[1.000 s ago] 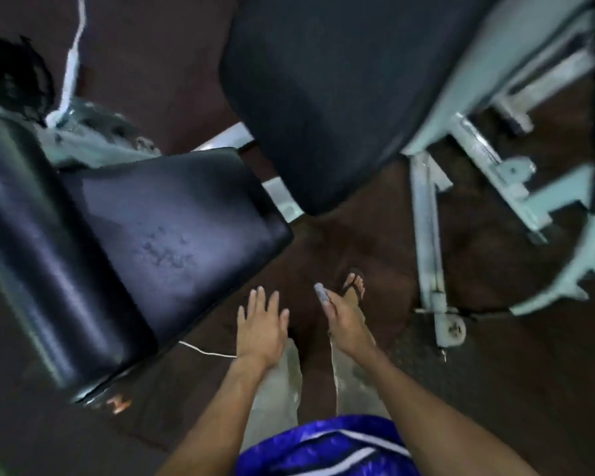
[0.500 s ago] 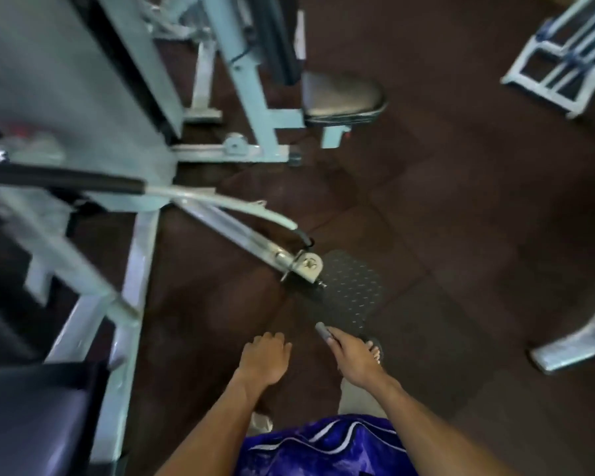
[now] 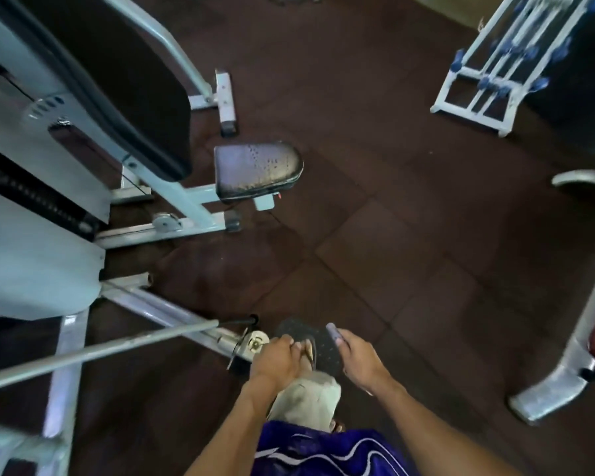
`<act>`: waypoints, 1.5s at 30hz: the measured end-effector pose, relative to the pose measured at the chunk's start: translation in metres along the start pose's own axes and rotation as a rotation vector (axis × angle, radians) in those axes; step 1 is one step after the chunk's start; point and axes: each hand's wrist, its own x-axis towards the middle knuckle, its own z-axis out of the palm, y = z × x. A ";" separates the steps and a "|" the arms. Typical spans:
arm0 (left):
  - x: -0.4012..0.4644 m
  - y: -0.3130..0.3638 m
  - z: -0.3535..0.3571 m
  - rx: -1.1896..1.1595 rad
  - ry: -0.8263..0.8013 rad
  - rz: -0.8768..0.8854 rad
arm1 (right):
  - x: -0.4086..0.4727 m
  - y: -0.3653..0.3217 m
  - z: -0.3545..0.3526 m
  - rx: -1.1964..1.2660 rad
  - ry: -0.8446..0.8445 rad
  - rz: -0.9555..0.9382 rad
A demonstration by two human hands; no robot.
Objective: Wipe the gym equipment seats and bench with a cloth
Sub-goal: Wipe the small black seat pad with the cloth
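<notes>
view swung since earlier: small seat [image 3: 258, 171] now ahead, well apart. left hand [image 3: 272, 359] curled, empty; right hand [image 3: 358, 355] pinching small grey object [image 3: 334, 333]; cloth unseen. step: approaching; next, reach seat.

Worn black padded seat [image 3: 257, 172] level on pale-blue frame, droplets across top
</notes>
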 end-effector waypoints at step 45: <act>0.672 -0.114 -0.282 0.200 0.681 0.094 | 0.700 -0.215 0.034 -0.743 0.393 -0.442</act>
